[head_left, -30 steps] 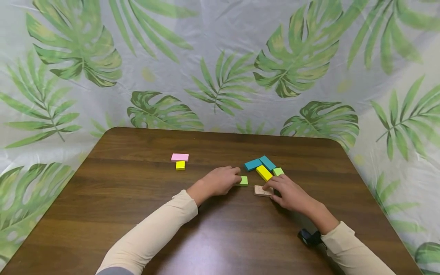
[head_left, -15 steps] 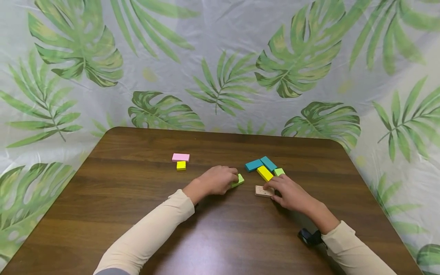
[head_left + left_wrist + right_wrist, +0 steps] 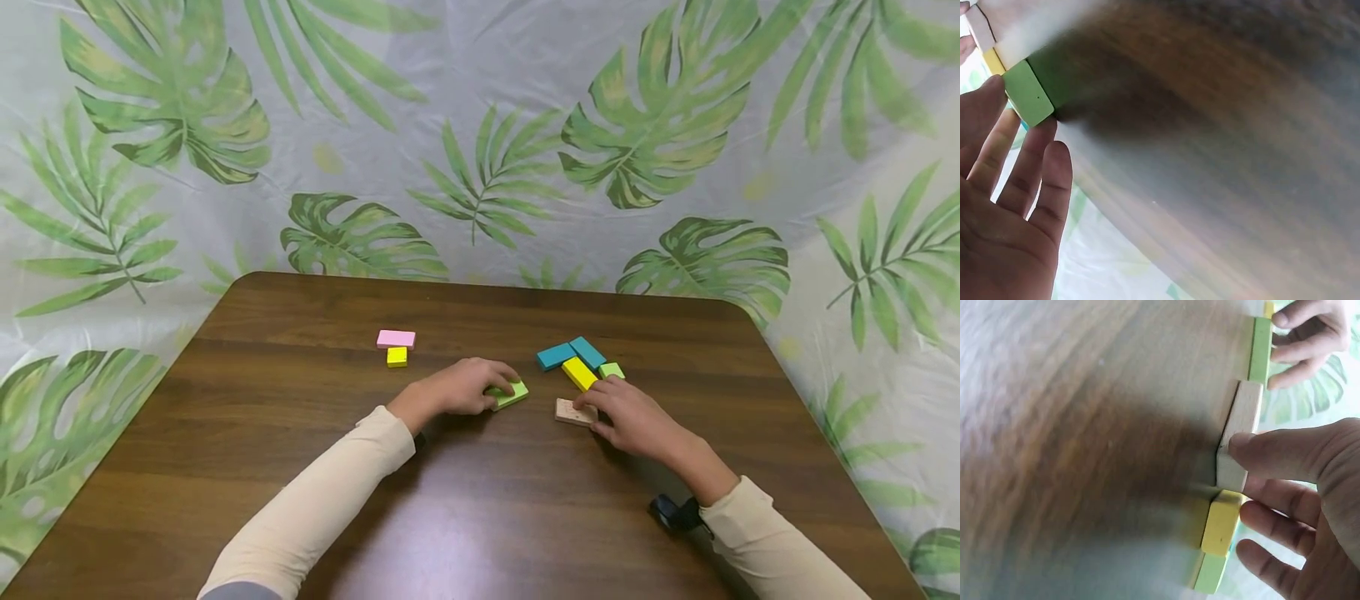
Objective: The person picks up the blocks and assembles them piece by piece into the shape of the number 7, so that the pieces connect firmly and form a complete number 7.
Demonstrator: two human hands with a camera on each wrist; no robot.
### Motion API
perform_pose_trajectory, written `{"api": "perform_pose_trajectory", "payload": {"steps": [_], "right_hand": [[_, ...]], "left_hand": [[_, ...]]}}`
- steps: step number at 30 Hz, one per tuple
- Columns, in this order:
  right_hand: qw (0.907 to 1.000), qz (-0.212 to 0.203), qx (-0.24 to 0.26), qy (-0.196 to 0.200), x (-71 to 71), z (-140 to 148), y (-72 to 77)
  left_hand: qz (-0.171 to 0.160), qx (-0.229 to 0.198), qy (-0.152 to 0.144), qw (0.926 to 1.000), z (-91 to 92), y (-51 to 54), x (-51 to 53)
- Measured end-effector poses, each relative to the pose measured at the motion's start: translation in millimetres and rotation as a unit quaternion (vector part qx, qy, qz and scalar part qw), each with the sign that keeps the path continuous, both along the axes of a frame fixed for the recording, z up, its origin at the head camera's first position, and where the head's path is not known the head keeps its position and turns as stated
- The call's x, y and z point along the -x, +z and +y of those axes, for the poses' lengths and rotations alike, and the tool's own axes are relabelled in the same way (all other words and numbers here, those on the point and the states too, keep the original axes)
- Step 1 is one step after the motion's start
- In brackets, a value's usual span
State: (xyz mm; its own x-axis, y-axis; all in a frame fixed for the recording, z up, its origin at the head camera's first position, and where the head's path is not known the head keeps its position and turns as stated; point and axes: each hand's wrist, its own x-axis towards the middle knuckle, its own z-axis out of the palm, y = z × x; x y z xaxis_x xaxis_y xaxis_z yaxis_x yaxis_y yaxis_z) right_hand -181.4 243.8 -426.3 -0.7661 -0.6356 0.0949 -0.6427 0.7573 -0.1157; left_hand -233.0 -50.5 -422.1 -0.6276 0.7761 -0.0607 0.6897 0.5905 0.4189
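Observation:
My left hand [image 3: 465,386] pinches a flat light green block [image 3: 512,396] that lies slantwise on the table. In the left wrist view, thumb and fingertips meet the near end of this block [image 3: 1030,95]. To its right, my right hand [image 3: 633,417] holds a pale wooden block [image 3: 567,411] with dark marks on top. The right wrist view has the thumb against one side of the wooden block [image 3: 1242,419], with the other fingers partly hidden behind it. Just beyond the right fingers lie a yellow block [image 3: 579,373] and a small light green block [image 3: 611,370].
Two blue blocks [image 3: 556,357] touch at an angle behind the yellow one. Farther left, a pink block [image 3: 396,339] lies behind a small yellow block [image 3: 397,357]. The brown wooden table [image 3: 300,467] backs onto a leaf-patterned curtain [image 3: 517,58].
My left hand has moved slightly left and drawn the light green block with it; the block has turned to a slant. My right hand and the wooden block have hardly moved.

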Motion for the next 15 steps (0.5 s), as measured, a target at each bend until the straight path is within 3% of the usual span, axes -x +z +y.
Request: {"api": "perform_pose_trajectory", "payload": {"steps": [8,15], "right_hand": [[0.9987,-0.046,0.015,0.019,0.7,-15.0,2.7],[0.9966,-0.067,0.028,0.04,18.1,-32.9,3.6]], "left_hand": [[-0.018,-0.01,0.01,0.9997,-2.5,-0.8,-0.2],[-0.02,-0.004,0.019,0.9996,-2.8,-1.9,0.0]]}}
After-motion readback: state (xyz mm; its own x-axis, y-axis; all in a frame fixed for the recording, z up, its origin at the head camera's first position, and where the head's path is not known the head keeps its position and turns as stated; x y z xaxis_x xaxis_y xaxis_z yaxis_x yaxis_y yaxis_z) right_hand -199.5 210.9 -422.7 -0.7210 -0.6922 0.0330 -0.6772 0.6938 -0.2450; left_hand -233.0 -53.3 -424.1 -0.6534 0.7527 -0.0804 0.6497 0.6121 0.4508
